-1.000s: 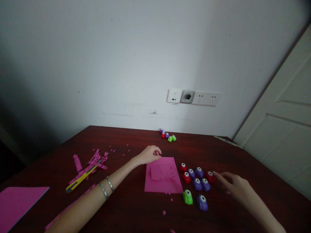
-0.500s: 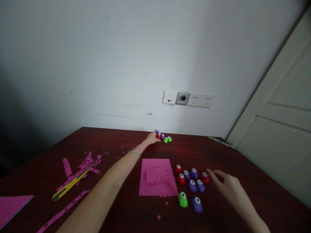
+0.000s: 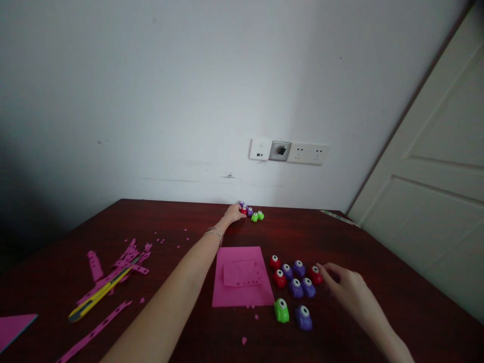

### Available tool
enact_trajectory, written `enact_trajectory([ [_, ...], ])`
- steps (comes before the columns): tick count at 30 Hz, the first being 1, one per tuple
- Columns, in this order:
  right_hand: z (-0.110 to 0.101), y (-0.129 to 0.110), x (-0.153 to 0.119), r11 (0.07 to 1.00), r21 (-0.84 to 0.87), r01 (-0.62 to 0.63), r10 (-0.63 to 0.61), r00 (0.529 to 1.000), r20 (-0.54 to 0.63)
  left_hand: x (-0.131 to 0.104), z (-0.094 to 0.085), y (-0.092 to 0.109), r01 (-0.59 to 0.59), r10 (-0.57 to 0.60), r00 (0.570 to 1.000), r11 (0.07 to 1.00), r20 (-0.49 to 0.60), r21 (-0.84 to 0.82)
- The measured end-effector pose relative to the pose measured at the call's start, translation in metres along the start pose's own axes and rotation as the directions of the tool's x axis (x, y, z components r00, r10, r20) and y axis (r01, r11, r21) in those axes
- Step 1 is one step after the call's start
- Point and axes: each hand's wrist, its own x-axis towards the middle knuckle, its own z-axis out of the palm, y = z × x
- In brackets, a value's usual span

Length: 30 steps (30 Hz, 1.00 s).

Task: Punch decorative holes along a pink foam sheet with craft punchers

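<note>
My left hand (image 3: 234,213) reaches to the far edge of the table, its fingers at a red punch (image 3: 244,210) in a small cluster with purple punches (image 3: 250,212) and green ones (image 3: 254,217). Whether it grips the red one is too small to tell. On the right, my right hand (image 3: 340,279) has its fingertips against a red punch (image 3: 315,275), at the edge of a nearer group of red and purple punches. A green punch (image 3: 282,310) and a purple punch (image 3: 304,318) sit in front of that group. Left of them lies a pink sheet (image 3: 242,297) with a smaller punched piece (image 3: 240,274) on it.
Punched pink strips (image 3: 126,262) and a yellow cutter (image 3: 100,295) lie on the left of the dark table (image 3: 181,212). A pink sheet corner (image 3: 15,327) shows at lower left. A ruler-like strip (image 3: 339,218) lies at the back right. Wall sockets (image 3: 308,154) are above.
The whole view has shifted slightly, moving the scene left. My right hand's fingertips have come closer to the red punch. My left hand stays at the far cluster.
</note>
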Motion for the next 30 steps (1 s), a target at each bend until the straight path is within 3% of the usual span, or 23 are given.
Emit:
enact_trajectory([
  [3, 0.001, 0.001, 0.001, 0.999, 0.032, 0.027, -0.03, 0.996, 0.084, 0.003, 0.002, 0.0, 0.008, -0.008, 1.0, 1.0, -0.013, 0.002],
  [12, 0.002, 0.0, 0.001, 0.999, 0.039, 0.013, -0.017, 0.995, 0.101, -0.001, 0.008, -0.003, 0.032, -0.033, 0.996, 0.999, -0.08, -0.021],
  [19, 0.002, -0.001, 0.001, 0.998, 0.046, 0.04, -0.044, 0.995, 0.089, -0.018, -0.006, 0.002, -0.054, 0.04, 0.993, 0.991, -0.112, -0.124],
  [24, 0.003, -0.004, -0.001, 0.999, 0.035, 0.041, -0.044, 0.993, 0.109, -0.05, -0.034, 0.008, -0.154, 0.123, 0.981, 0.966, -0.152, -0.208],
  [30, 0.008, -0.013, -0.006, 0.997, 0.035, 0.067, -0.071, 0.99, 0.119, -0.118, -0.061, 0.014, -0.284, 0.243, 0.955, 0.914, -0.167, -0.29],
])
